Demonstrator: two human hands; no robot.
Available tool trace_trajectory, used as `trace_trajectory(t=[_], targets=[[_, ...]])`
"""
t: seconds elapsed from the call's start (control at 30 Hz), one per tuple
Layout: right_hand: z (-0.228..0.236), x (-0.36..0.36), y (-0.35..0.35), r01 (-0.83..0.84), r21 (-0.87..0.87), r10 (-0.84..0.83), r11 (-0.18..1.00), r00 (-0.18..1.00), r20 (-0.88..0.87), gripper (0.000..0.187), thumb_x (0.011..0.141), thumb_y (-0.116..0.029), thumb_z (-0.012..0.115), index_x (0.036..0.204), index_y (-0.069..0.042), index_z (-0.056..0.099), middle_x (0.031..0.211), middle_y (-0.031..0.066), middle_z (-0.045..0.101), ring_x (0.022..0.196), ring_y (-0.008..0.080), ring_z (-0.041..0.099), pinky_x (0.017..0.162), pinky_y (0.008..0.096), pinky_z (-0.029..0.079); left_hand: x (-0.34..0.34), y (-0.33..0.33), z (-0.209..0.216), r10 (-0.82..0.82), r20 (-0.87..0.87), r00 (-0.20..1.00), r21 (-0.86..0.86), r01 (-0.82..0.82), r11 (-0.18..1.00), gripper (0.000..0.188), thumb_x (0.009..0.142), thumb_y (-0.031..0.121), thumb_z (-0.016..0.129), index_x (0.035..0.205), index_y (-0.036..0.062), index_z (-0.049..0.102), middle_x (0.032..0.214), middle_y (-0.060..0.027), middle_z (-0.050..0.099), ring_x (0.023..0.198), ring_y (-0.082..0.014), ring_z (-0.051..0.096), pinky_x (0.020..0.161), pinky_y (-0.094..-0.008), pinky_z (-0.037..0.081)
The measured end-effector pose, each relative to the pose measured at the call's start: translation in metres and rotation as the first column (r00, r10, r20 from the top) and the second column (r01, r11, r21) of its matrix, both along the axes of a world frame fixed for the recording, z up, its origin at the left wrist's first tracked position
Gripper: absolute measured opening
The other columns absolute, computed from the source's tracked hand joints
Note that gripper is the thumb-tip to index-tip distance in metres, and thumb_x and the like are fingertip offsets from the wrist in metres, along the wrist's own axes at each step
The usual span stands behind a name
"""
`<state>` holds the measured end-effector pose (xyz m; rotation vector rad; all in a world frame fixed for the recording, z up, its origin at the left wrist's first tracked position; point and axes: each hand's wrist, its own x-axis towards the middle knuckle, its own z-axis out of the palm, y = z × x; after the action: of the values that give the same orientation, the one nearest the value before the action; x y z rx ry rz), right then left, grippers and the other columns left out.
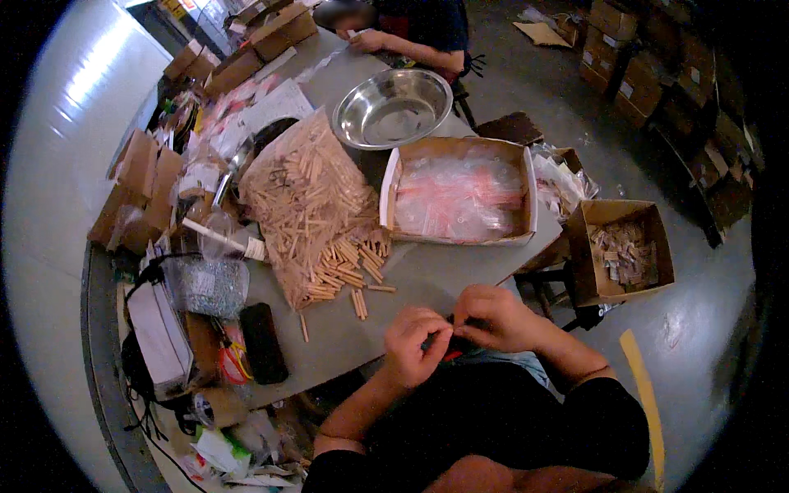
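Close to my body, past the table's near edge, my left hand (417, 345) and my right hand (496, 319) meet with fingertips pinched together. Whatever lies between the fingers is too small to make out. Beyond them on the table, short wooden sticks (359, 305) have spilled from a large clear plastic bag (292, 189) full of the same sticks. A cardboard box (460, 241) holding clear plastic packets with pinkish-red parts (460, 197) stands just beyond my hands.
A steel basin (393, 108) sits behind the box. At right, a lower carton (623, 293) contains small pieces. Left are a black case (264, 343), yellow-handled scissors (236, 363) and a bag of small beads (212, 286). Another person (419, 41) works at the far end.
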<state>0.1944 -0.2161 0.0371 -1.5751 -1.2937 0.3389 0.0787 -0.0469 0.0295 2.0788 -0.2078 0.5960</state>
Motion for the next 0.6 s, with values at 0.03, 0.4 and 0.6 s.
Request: trace_trajectory(t=[0.03, 0.4, 0.6], targets=[[0.0, 0.001, -0.004, -0.009, 0.015, 0.009, 1.0, 1.0, -0.016, 0.011, 0.079, -0.012, 0.066, 0.086, -0.007, 0.059, 0.084, 0.0123, 0.058, 0.082, 0.0336, 0.056, 0.072, 0.0421, 0.047, 0.003, 0.0, 0.002, -0.038, -0.011, 0.999, 0.012, 0.038, 0.999, 0.009, 0.078, 0.003, 0.07, 0.084, 0.0028, 0.063, 0.083, -0.0123, 0.064, 0.079, -0.0309, 0.062, 0.07, -0.0369, 0.05], [-0.015, 0.041, -0.098, 0.42, -0.003, -0.42, 0.907, 0.907, 0.021, 0.014, 0.08, -0.012, 0.066, 0.078, -0.004, 0.055, 0.077, 0.012, 0.054, 0.073, 0.0312, 0.053, 0.063, 0.0388, 0.043, 0.098, 0.005, 0.043, -0.117, -0.112, 0.987, 0.342, 0.149, 0.928, 0.012, 0.083, 0.013, 0.065, 0.087, 0.0021, 0.066, 0.091, -0.0152, 0.066, 0.087, -0.0317, 0.062, 0.079, -0.0396, 0.05], [-0.026, 0.061, -0.182, 0.972, -0.054, -0.922, 0.229, 0.234, 0.309, 0.016, 0.081, -0.01, 0.068, 0.082, -0.002, 0.054, 0.077, 0.0088, 0.053, 0.07, 0.0228, 0.052, 0.065, 0.0326, 0.043, 0.211, 0.073, 0.024, -0.034, -0.062, 0.998, 0.866, 0.07, 0.495, 0.018, 0.078, 0.01, 0.059, 0.092, 0.0041, 0.067, 0.102, -0.0107, 0.066, 0.099, -0.0293, 0.06, 0.087, -0.0396, 0.047]])
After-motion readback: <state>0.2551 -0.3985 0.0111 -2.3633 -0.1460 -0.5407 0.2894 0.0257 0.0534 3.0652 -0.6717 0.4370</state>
